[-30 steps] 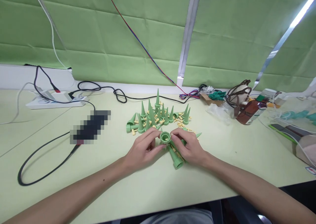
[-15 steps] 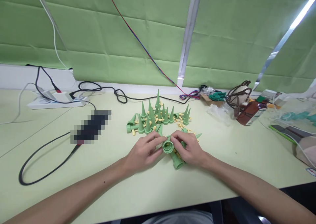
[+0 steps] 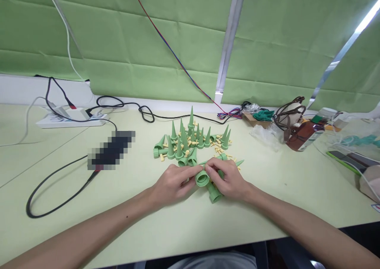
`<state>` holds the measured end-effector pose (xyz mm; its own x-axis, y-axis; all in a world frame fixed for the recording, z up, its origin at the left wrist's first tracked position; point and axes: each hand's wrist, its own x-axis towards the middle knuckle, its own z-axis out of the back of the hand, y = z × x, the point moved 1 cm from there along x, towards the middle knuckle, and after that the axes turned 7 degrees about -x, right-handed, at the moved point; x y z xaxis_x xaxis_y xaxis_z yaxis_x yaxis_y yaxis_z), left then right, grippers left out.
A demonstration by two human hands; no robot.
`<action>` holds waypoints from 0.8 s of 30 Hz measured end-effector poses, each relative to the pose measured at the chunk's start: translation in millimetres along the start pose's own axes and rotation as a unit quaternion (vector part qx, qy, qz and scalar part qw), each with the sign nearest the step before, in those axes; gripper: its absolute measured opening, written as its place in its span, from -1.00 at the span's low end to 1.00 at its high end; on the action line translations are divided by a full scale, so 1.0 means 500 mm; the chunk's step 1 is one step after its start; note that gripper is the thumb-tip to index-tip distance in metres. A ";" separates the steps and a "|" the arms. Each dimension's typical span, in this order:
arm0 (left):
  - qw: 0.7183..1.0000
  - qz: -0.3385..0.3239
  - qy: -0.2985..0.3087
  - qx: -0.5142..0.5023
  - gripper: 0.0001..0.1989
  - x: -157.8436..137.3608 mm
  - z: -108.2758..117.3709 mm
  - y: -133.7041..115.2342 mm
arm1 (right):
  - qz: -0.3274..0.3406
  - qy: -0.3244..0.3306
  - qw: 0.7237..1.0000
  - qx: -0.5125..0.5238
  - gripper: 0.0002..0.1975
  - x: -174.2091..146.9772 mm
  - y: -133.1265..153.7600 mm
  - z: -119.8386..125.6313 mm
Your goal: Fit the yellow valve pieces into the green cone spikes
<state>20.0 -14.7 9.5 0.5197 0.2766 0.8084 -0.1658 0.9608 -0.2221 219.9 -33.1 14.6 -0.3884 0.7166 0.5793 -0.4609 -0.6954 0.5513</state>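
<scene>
My left hand is closed on a hollow green plant watering spike, its round open end facing me. Against the spike's right side, the thumb and forefinger of my right hand are pinched together; whatever is between them is hidden. Below these fingers another green spike lies with its open end towards me. Just beyond my hands stands a cluster of green spikes, several upright and some on their sides. Small yellow valve pieces are scattered among them.
A pixelated dark device with a cable lies at left, near a white power strip. At right are a brown bottle, a crumpled clear bag and a cardboard box. The table's front edge runs below my forearms.
My left fingers have drawn in over the spike's top, and its open end has tipped slightly. More of the spikes behind my left hand now shows. The right hand has barely moved.
</scene>
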 end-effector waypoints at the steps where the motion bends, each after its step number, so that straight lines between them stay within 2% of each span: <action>1: 1.000 -0.002 -0.001 0.005 -0.69 -0.001 0.000 0.001 | 0.000 0.001 1.000 -0.001 -0.81 0.000 0.001 0.000; 9: 0.999 0.002 0.019 0.045 -0.63 -0.009 0.000 0.000 | 0.006 -0.007 1.000 -0.006 -0.79 0.001 0.006 0.000; 17: 0.997 0.034 0.058 -0.034 -0.59 -0.006 0.007 0.003 | -0.006 -0.009 1.000 -0.010 -0.79 0.003 0.005 0.000; 24: 0.992 0.047 0.067 -0.099 -0.68 -0.002 0.009 0.005 | -0.002 -0.008 1.000 -0.008 -0.81 0.003 0.004 -0.001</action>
<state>15.3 -12.6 10.4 0.6182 0.3516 0.7030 -0.0578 0.9123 -0.4054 217.9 -33.2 16.3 -0.3742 0.7177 0.5873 -0.4743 -0.6923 0.5439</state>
